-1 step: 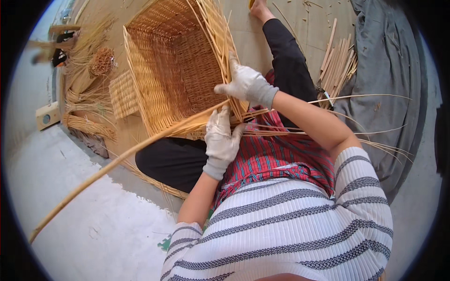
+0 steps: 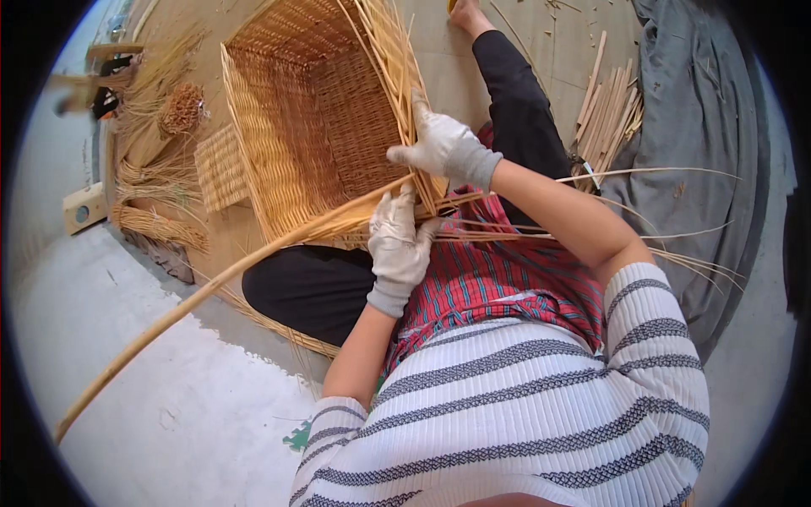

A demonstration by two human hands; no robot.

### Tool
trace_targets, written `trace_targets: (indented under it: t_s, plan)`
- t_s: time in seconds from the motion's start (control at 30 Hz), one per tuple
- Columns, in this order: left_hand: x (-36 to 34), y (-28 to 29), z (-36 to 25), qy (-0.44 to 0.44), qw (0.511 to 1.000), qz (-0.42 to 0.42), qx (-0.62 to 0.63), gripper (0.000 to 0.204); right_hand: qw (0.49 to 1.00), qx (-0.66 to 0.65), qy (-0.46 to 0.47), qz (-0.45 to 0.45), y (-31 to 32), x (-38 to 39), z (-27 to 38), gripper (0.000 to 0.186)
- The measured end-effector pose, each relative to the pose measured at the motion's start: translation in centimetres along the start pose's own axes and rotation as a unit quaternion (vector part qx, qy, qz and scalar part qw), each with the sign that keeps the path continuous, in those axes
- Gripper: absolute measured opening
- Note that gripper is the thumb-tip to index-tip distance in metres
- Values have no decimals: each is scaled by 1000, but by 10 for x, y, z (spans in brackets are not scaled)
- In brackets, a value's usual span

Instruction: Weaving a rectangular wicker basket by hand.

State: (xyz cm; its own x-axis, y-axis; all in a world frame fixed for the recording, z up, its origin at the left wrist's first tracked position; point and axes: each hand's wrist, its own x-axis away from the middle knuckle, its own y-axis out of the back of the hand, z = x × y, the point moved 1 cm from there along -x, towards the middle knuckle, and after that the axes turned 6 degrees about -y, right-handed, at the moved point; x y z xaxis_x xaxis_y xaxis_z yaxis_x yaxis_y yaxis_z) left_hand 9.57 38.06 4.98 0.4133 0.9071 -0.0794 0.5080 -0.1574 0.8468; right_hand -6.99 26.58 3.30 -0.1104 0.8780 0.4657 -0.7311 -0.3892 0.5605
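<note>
A rectangular wicker basket rests tilted before me, its open side facing up toward me. My right hand, in a whitish glove, grips the right-hand rim, thumb lying across toward the inside. A thick, long, peeled rod runs along the near rim and sticks out far to the lower left. Also gloved, my left hand is closed about the rod's end at the near right corner, its fingertips partly hidden. Loose thin wicker strands reach from that corner to the right, over my lap.
A woven panel lies left of the basket, near bundles of thin strands. A wooden block with a round hole sits at far left. Flat wooden strips lie on the right beside a grey cloth. My bent legs flank the basket.
</note>
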Motion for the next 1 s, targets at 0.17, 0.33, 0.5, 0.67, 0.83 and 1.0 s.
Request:
trace_targets:
  t_s: [0.17, 0.33, 0.5, 0.67, 0.83, 1.0]
  plan:
    - [0, -2, 16, -116, 985, 0, -131, 68, 997, 52, 27, -41, -13, -2, 9, 99]
    - [-4, -7, 14, -77, 996, -30, -13, 73, 992, -12, 42, -117, -23, -1, -25, 87]
    - [7, -15, 12, 36, 977, -111, 178, 81, 992, 57, 100, 45, 6, 83, -61, 36]
    - [-6, -5, 4, -23, 993, -69, 89, 82, 979, 69, 74, -176, -37, 161, -37, 20]
    - [1, -13, 14, 6, 989, -96, 114, 87, 982, 66, 104, -142, -15, 140, -52, 22]
    - [3, -16, 12, 54, 979, -81, 178, 92, 960, 232, 150, -41, 8, 100, -64, 20]
